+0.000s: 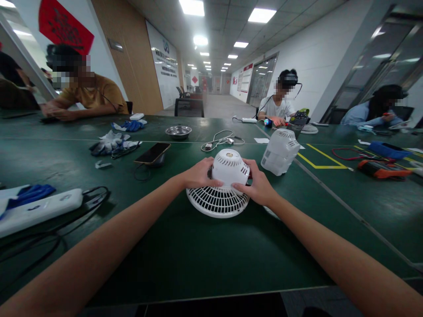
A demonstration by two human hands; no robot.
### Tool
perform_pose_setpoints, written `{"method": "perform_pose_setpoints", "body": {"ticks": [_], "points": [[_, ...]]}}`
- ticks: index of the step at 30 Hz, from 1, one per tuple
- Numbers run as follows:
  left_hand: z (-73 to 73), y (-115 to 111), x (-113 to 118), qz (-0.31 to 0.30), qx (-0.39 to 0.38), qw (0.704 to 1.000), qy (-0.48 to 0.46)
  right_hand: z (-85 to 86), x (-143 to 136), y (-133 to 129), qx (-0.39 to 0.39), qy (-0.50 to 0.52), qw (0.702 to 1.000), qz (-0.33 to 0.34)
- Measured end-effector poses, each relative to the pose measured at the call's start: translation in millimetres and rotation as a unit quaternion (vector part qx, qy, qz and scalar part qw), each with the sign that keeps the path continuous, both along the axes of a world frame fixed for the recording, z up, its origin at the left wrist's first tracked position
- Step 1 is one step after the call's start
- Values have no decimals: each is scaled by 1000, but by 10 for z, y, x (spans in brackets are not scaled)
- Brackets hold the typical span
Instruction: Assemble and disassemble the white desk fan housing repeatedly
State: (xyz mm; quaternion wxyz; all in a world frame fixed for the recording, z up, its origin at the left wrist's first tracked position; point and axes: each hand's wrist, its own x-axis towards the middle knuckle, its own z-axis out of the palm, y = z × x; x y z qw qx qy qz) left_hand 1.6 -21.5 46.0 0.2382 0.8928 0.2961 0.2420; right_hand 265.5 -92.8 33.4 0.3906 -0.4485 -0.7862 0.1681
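Observation:
Between my hands is a white fan motor housing (228, 165) with slotted vents, resting on a round white fan grille (220, 204) that lies on the green table. My left hand (202, 173) grips the housing's left side, thumb across its front. On the right side my right hand (256, 180) holds the same housing, its thumb also at the front. Some fingers of both hands are hidden behind it. Part of another white object (271, 213) shows under my right wrist; I cannot make out its kind.
A translucent white slotted part (280, 152) stands right of my hands. Beyond lie a coiled cable (224, 140), a metal bowl (178, 131) and a phone (153, 153). Gloves (112, 143) and a power strip (42, 211) are left, an orange multimeter (383, 169) right. Several people sit around the table.

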Motion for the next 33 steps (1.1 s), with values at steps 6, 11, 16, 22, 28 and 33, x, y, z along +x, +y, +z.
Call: {"method": "perform_pose_setpoints", "body": {"ticks": [6,11,16,22,28,33], "points": [[-32,28,-14,-5,21,1000,8,2,3,9,15,-19,1000,-2],[-30,22,-24,-7,45,999,3,16,30,28,49,-53,997,-19],[-59,10,-18,3,45,997,-55,34,55,-26,-17,-21,999,40],[-66,-77,10,-50,7,996,-68,61,39,-70,-64,-4,996,69],[-50,-162,94,-23,49,997,-58,80,37,-59,-63,-12,995,80],[-32,-192,118,-26,60,996,-67,76,41,-45,-83,-7,993,82]]}}
